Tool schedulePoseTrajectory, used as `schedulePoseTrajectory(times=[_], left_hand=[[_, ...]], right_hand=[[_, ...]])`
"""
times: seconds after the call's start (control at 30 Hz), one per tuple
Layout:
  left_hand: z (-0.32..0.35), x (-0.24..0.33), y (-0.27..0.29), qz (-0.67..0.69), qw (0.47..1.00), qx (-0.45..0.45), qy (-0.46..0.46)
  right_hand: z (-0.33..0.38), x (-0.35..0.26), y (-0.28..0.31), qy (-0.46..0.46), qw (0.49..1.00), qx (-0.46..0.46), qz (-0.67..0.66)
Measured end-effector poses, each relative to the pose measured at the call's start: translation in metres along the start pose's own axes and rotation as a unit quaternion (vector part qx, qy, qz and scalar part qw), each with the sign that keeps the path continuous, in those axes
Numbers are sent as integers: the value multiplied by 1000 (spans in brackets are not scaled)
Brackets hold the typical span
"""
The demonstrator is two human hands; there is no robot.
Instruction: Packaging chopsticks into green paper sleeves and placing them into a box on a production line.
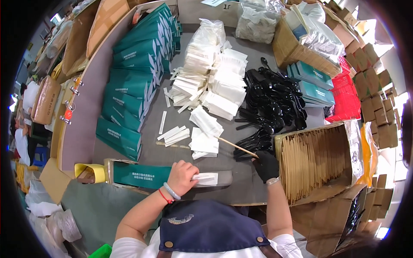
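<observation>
My left hand (183, 177) is bare and closes over the near end of a small white packet (208, 178), at the right end of a long green printed sleeve (142, 175). Under the packet shows a grey, rounded, see-through piece (226, 178), which I cannot name surely. A black fingerless-looking glove covers my right hand (267, 167); its fingers pinch a thin wooden stick (238, 147) that points up and left toward loose white packets (204, 142). Black plastic spoons (275, 96) lie heaped beyond the right hand. Beside it stands a carton of wooden sticks (318, 159).
Stacked green sleeves (124, 96) line the table's left side. White packets (228, 77) pile up in the middle. A yellow holder (91, 173) stands at the near left. Green packs (316, 95), a red basket (346, 96) and a carton of bags (297, 47) sit at the right.
</observation>
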State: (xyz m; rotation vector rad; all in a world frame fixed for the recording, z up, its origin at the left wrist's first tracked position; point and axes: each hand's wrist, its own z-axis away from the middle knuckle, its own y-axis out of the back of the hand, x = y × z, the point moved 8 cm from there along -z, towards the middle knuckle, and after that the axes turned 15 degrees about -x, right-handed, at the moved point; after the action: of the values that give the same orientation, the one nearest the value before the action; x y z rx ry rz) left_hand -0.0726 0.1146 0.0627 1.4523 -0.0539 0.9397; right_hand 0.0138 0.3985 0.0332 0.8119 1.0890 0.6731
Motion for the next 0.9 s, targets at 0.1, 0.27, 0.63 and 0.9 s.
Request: schedulePoseTrajectory(times=[0.1, 0.27, 0.63, 0.9], left_hand=[[22, 6, 16, 1, 996, 91, 7], [53, 12, 9, -16, 994, 104, -30], [55, 15, -9, -152, 988, -18, -27], [67, -17, 12, -55, 998, 32, 27]], right_hand=[[-3, -13, 6, 28, 998, -7, 62], [5, -73, -6, 77, 991, -104, -42], [21, -86, -36, 68, 985, -106, -115], [39, -79, -52, 161, 977, -130, 54]])
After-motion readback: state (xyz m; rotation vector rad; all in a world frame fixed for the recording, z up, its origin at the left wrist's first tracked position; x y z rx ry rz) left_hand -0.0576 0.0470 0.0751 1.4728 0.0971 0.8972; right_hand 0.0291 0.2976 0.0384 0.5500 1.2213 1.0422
